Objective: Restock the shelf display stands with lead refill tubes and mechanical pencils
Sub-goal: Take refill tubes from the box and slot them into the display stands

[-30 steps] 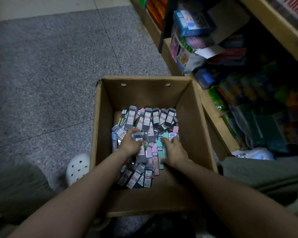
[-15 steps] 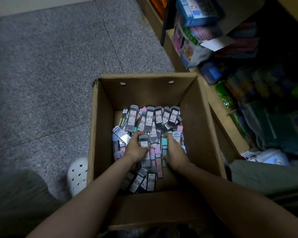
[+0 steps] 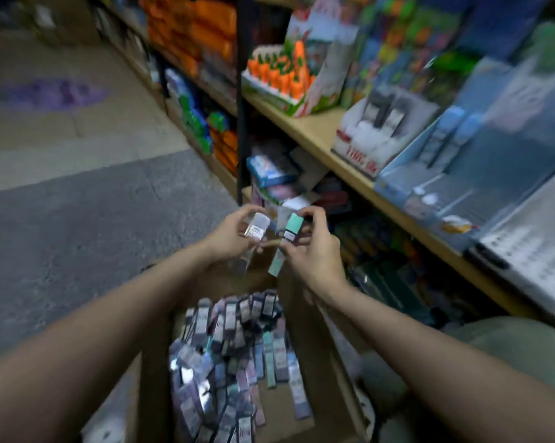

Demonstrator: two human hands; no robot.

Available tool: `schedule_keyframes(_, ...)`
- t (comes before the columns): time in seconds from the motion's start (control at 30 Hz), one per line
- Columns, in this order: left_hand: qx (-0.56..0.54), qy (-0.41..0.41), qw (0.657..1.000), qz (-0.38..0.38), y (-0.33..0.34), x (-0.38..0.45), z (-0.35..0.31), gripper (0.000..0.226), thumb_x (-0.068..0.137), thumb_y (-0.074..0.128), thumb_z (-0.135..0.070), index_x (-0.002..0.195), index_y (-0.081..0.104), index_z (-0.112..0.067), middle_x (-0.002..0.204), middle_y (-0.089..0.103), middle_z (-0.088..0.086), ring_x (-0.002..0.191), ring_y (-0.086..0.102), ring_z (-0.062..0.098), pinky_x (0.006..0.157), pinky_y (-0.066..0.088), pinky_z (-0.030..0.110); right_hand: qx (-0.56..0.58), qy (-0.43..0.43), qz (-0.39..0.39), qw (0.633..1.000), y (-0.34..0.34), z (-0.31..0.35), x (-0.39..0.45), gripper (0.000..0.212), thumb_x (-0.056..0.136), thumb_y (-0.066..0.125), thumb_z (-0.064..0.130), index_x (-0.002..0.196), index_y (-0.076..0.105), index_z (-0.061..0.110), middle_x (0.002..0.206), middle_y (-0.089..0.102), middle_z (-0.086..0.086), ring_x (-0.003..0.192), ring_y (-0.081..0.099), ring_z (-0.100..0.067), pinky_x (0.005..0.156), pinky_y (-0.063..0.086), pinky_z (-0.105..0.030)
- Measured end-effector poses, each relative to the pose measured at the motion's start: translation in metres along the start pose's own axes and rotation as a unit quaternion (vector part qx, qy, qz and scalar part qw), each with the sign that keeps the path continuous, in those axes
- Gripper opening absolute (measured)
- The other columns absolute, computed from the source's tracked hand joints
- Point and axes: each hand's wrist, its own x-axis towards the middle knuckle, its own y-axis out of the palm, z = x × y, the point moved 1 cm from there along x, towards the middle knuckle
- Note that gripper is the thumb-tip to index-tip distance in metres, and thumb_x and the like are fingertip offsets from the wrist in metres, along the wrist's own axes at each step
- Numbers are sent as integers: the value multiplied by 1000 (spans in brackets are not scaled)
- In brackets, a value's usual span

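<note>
Both my hands are raised above a cardboard box (image 3: 304, 318) that holds several lead refill tubes (image 3: 234, 346) in grey, pink and teal. My left hand (image 3: 234, 233) grips a clear grey refill tube (image 3: 257, 227). My right hand (image 3: 311, 251) holds a teal refill tube (image 3: 290, 230), with a second teal one (image 3: 276, 265) hanging below it. On the wooden shelf (image 3: 314, 131) to the right stand a white display stand (image 3: 365, 135) with dark tubes and a blue display stand (image 3: 435, 174). The picture is blurred.
An orange carrot-themed display box (image 3: 285, 81) stands further back on the shelf. Lower shelves hold mixed coloured packets (image 3: 273, 174). A white ribbed tray (image 3: 531, 251) sits at the right edge. Grey floor (image 3: 78, 219) lies to the left. My knee (image 3: 509, 346) is beside the box.
Both hands have lifted out of the box, each holding refill tubes. The view has swung up from the box toward the shelf and its display stands.
</note>
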Motion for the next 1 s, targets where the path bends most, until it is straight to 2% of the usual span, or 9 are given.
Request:
schedule_keyframes(0.1, -42, 55, 997, 22, 11, 4, -50, 52, 86, 50, 22, 130, 44, -5, 100, 61, 10, 76, 62, -1, 64, 50, 11, -3, -44, -48, 998, -52, 37, 14, 54, 76, 81, 16, 104, 41, 40, 82, 64, 14, 69, 64, 6, 59, 49, -10)
schedule_keyframes(0.3, -169, 84, 979, 82, 55, 9, -85, 53, 94, 52, 7, 136, 42, -24, 97, 66, 12, 77, 67, 19, 69, 57, 33, -70, -80, -103, 989, -148, 74, 28, 44, 82, 77, 17, 105, 43, 33, 81, 62, 14, 72, 60, 11, 56, 43, -4)
schedule_keyframes(0.37, -183, 98, 972, 112, 67, 13, -92, 54, 95, 54, 2, 135, 39, -32, 95, 69, 9, 76, 69, 19, 65, 57, 32, -95, -86, -137, 982, -184, 85, 37, 41, 82, 77, 19, 105, 44, 29, 82, 58, 14, 71, 59, 13, 56, 41, -3)
schedule_keyframes(0.43, -189, 107, 969, 118, 76, 18, -98, 54, 95, 53, 2, 134, 38, -31, 94, 69, 7, 77, 69, 19, 68, 58, 35, -104, -84, -190, 973, -221, 94, 48, 39, 84, 75, 23, 105, 42, 29, 84, 56, 11, 72, 63, 3, 64, 52, -16)
schedule_keyframes(0.53, -224, 106, 964, 93, 89, 28, -108, 37, 96, 51, 2, 128, 43, -15, 92, 71, 3, 77, 70, 16, 67, 59, 33, -144, -73, -254, 954, -264, 101, 65, 37, 84, 75, 21, 100, 42, 27, 84, 55, 10, 74, 67, -9, 69, 60, -41)
schedule_keyframes(0.63, -232, 124, 960, 99, 99, 38, -113, 22, 96, 51, 1, 113, 51, -12, 88, 74, -3, 77, 71, 12, 66, 58, 27, -244, -64, -240, 937, -280, 94, 74, 38, 81, 77, 19, 96, 43, 25, 86, 54, 11, 73, 63, -6, 65, 57, -34)
schedule_keyframes(0.73, -222, 135, 960, 109, 106, 45, -114, 18, 97, 52, -5, 106, 54, -20, 97, 74, -4, 81, 72, 14, 67, 56, 24, -329, -55, -200, 921, -280, 81, 82, 35, 81, 77, 15, 94, 45, 20, 86, 58, 2, 77, 64, -21, 66, 54, -41)
schedule_keyframes(0.83, -195, 146, 963, 118, 111, 52, -109, 14, 99, 49, -13, 106, 53, -25, 107, 71, -4, 85, 72, 15, 73, 56, 27, -382, -47, -176, 906, -273, 67, 91, 33, 81, 73, 8, 89, 43, 19, 83, 61, -6, 79, 63, -29, 67, 54, -47)
schedule_keyframes(1.0, -162, 169, 963, 136, 117, 60, -102, 15, 101, 46, -19, 105, 50, -33, 103, 69, -7, 89, 71, 14, 86, 56, 39, -379, -7, -165, 910, -262, 49, 106, 35, 81, 72, 5, 89, 41, 20, 84, 63, -13, 80, 61, -34, 71, 53, -49)
